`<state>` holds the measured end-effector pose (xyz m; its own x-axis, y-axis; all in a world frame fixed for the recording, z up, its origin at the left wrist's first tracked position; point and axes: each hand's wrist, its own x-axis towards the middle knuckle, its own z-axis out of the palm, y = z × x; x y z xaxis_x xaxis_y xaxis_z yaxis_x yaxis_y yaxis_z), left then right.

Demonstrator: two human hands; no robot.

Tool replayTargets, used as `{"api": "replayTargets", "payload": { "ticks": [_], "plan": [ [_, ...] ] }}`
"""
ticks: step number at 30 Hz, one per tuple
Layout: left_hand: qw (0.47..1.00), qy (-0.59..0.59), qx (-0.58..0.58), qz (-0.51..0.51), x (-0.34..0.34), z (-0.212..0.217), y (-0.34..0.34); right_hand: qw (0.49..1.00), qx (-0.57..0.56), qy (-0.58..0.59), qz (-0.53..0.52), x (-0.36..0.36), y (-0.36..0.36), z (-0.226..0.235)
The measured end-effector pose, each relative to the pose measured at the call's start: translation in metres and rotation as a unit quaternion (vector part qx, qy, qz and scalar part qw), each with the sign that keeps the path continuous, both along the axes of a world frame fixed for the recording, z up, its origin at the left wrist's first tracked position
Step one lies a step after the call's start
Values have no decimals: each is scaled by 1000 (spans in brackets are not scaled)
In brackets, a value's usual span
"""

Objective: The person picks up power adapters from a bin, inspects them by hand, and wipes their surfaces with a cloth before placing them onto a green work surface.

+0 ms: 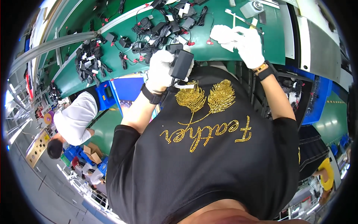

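My left hand (159, 69), in a white glove, is closed round a black power adapter (182, 64) in front of my chest. A white tag hangs below the adapter. To the right, my gloved right hand (249, 46) reaches over the green bench, its fingers closed on a crumpled white cloth (223, 34). Thin stick-like tools (238, 17) lie just beyond these fingers. Between and beyond my hands spreads a heap of black adapters with coiled cables (164, 30), several bearing white labels and red tabs.
A small container with a metal top (252, 9) stands at the bench's far right. More bundled cables (88, 61) lie on the left. A metal rail (74, 38) crosses there. A co-worker in white (76, 117) is at left. A blue bin (317, 100) sits at right.
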<state>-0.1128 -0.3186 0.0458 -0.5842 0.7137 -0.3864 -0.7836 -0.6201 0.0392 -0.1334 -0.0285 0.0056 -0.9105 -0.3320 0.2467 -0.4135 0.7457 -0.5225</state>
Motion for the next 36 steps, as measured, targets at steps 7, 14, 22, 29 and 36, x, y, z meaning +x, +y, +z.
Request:
{"api": "replayTargets", "payload": {
  "ticks": [7,14,22,29,36],
  "plan": [
    [1000,4,-3,-22,-9,-5,2,999,7,-47,-23,0,16,-97],
    [1000,-24,19,0,-7,-5,1,968,34,-143,-202,-49,-28,-49],
    [998,43,-1,53,-20,7,-1,958,74,-170,-219,-92,-37,-91],
    [998,44,31,43,-29,15,-9,993,-2,97,63,-50,-35,74],
    [998,39,35,-23,-23,23,8,980,1,89,177,-14,-38,134]
  ]
}}
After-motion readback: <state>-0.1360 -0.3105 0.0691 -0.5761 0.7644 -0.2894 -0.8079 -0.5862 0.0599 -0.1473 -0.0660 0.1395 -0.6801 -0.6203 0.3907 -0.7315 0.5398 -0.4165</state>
